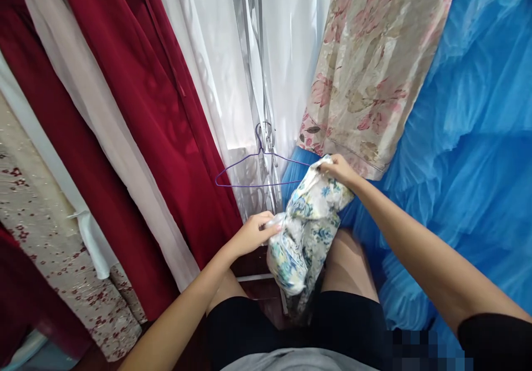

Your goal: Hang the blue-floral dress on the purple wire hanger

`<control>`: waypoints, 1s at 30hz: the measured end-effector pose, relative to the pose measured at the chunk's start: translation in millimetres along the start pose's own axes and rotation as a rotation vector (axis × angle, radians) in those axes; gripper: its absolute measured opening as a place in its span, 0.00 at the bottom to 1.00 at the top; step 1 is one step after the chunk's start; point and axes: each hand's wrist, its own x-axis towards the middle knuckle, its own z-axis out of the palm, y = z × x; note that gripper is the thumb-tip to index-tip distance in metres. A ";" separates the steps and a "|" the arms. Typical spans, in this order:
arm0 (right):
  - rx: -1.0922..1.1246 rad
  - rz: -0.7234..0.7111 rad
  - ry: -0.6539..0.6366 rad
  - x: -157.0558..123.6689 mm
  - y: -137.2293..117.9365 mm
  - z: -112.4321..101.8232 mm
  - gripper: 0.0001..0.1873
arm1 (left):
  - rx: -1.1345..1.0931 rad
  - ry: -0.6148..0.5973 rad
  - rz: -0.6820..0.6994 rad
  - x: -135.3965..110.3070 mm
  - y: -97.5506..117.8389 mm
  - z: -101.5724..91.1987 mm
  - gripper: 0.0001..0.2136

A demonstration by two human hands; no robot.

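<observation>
While, on my feed, the left hand (252, 232) and right hand (339, 169) have fingers clamped on the floral garment (318, 207), it hangs down between the thighs (351, 266), beside the purple hanger (257, 186); I judge it light, soft, limp: grip its upper edge.

The purple hanger (257, 185) is looking smooth, faintly glossy; behind it, the metal stand (246, 44) is gleaming. Left of the hanger, red cloth (141, 111) is showing matt — right of it, blue gauze (469, 166) is looking rough, blue-flowered cloth (318, 207) creased.
</observation>
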 end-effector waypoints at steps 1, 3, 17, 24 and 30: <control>0.006 0.003 0.032 9.8 -0.5 -4.8 0.11 | -0.032 0.003 -0.035 2.2 3.1 -1.9 0.18; 0.012 0.017 0.036 25.7 -1.9 -11.3 0.10 | -0.077 0.014 -0.095 4.3 4.9 -5.2 0.19; 0.419 0.398 -0.449 24.6 -12.8 31.4 0.11 | 0.314 0.330 -0.215 -32.1 -62.2 -103.1 0.13; 0.446 0.590 -0.487 18.2 -29.3 30.8 0.08 | 0.401 0.616 -0.214 18.0 -73.9 -163.3 0.10; 0.415 0.671 -0.440 14.4 -37.1 21.9 0.12 | 0.427 0.678 0.011 73.1 -43.5 -177.3 0.07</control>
